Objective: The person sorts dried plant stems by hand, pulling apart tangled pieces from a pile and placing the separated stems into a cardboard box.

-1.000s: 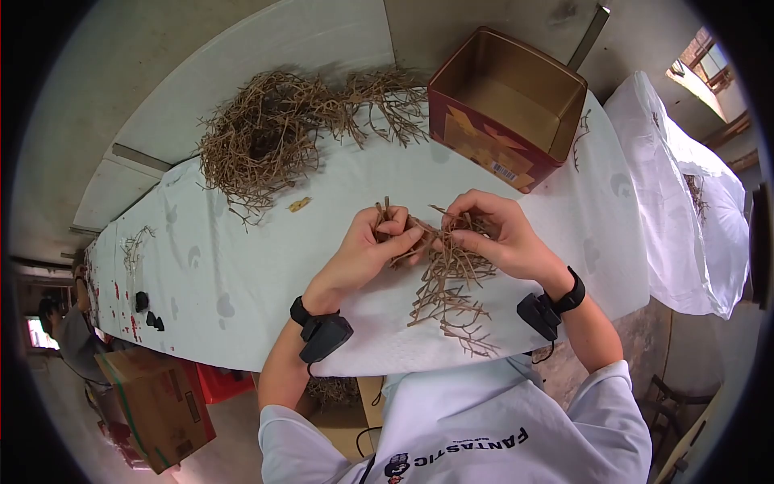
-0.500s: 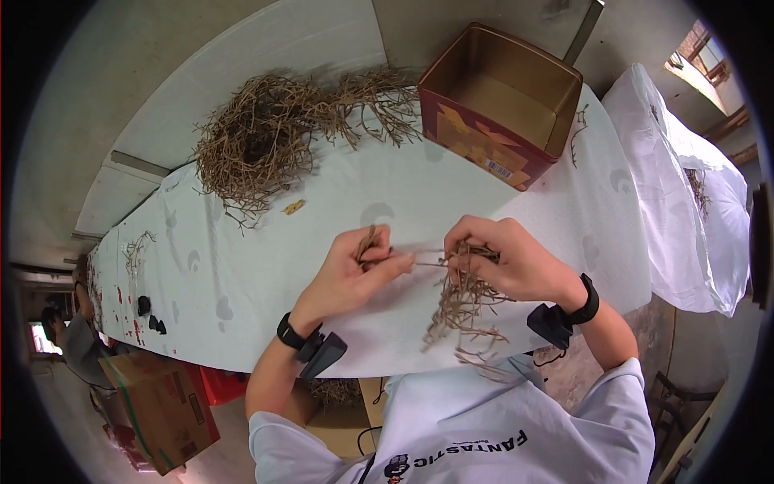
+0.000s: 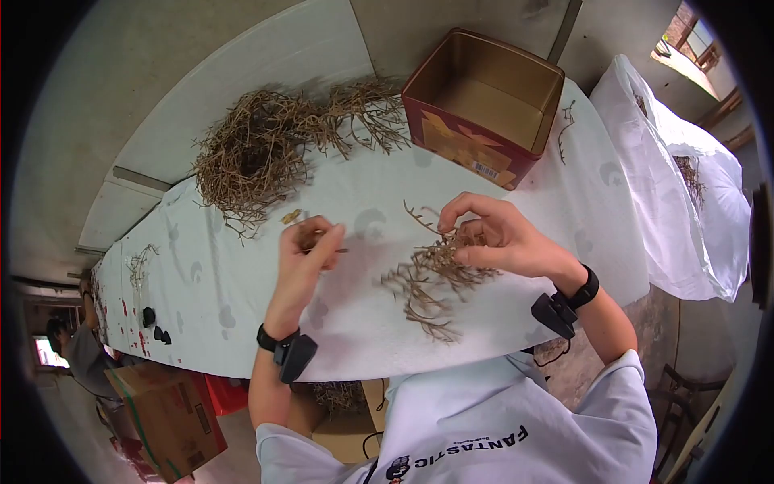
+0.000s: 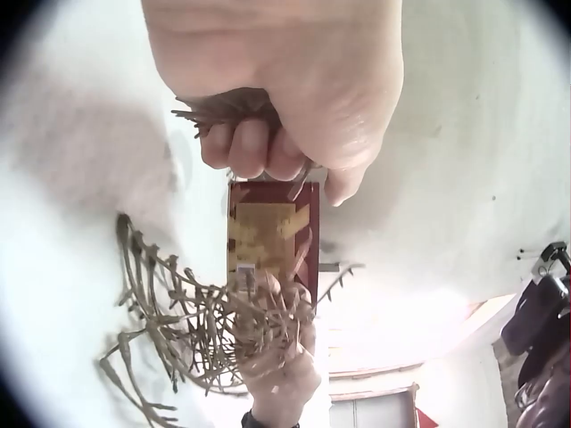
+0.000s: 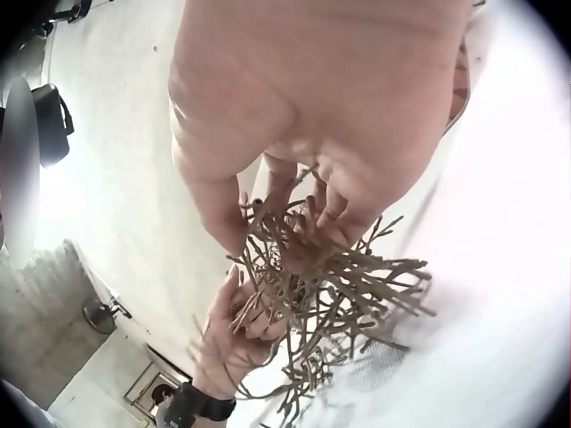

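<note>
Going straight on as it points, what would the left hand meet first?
Likely the tin box, lined up beyond the left hand; the twig heap sits near that line, and depth is unclear.

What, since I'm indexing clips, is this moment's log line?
left hand: grips twig pieces | right hand: holds branching twig bunch | twig pile: on white-covered table | open-topped tin: upright beside pile

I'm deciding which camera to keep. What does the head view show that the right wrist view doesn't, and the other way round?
Only the head view: the large twig heap, the open tin and the white bag.
Only the right wrist view: a round, fan-like thing in the background.
Both: the right hand holding a twig bunch, the left hand, and the black band on the left wrist.
</note>
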`<state>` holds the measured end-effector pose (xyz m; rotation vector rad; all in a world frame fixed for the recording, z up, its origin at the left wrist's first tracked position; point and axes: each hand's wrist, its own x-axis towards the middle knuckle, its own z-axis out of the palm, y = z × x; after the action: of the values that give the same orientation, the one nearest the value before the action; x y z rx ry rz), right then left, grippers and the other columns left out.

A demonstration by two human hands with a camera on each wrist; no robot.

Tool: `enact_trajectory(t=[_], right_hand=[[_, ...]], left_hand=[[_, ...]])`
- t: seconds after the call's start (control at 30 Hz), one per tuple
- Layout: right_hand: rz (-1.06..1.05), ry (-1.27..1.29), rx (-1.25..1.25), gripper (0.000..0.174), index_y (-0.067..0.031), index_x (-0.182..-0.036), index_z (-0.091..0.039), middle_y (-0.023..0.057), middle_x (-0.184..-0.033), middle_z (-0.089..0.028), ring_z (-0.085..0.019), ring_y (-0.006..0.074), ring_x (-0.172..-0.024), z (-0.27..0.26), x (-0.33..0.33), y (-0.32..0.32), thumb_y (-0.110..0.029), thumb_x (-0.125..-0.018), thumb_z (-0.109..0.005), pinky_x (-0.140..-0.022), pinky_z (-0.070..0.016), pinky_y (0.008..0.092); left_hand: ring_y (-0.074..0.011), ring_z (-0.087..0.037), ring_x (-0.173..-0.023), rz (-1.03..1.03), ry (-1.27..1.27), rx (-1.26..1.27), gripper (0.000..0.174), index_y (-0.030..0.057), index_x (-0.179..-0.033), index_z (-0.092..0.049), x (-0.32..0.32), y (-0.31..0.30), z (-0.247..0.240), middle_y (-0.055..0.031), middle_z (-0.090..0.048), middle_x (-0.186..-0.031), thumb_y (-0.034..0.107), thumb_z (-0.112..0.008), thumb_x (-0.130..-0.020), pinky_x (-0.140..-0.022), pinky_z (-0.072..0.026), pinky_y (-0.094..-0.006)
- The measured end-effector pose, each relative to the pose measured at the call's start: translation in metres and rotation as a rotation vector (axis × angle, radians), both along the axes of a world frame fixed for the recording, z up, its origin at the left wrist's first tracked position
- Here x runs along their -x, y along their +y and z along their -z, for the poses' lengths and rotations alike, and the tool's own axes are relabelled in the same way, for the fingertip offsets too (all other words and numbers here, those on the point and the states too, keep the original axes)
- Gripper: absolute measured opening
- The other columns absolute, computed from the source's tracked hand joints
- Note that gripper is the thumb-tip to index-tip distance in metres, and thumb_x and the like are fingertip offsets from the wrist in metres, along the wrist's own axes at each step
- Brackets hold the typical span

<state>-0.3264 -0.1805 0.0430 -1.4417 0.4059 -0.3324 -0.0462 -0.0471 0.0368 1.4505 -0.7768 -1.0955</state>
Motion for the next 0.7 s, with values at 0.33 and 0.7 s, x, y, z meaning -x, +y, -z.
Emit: enact_trajectory(t=[0.33, 0.7], right_hand=[[0.095, -0.060, 0.174, 0.035, -0.0008, -0.123, -0.055, 0.0077, -0.126, -0.053, -0.061, 0.0130, -0.098, 0.006, -0.012, 0.005, 0.000, -0.089, -0.066, -0.084, -0.0524, 0.0280], [0.208, 0.007, -0.027, 0.020, 0.0012, -0.119, -0.050, 0.0099, -0.121, -0.059, -0.063, 0.0115, -0.094, 0.003, -0.003, -0.001, -0.006, -0.100, -0.053, -0.073, -0.0544, 0.0255]], left_hand=[[-0.0024, -0.045, -0.064, 0.293, -0.143, 0.195, 0.048, 0.0120, -0.069, -0.032, 0.049, -0.041, -0.012, -0.0043, -0.065, -0.083, 0.003, -0.076, -0.084, -0.056, -0.0395, -0.0208], [-0.0087, -0.062, -0.078, 0.413, -0.083, 0.138, 0.051, 0.0109, -0.068, -0.028, 0.046, -0.038, 0.015, -0.0126, -0.070, -0.088, -0.001, -0.076, -0.081, -0.068, -0.0501, -0.0229]])
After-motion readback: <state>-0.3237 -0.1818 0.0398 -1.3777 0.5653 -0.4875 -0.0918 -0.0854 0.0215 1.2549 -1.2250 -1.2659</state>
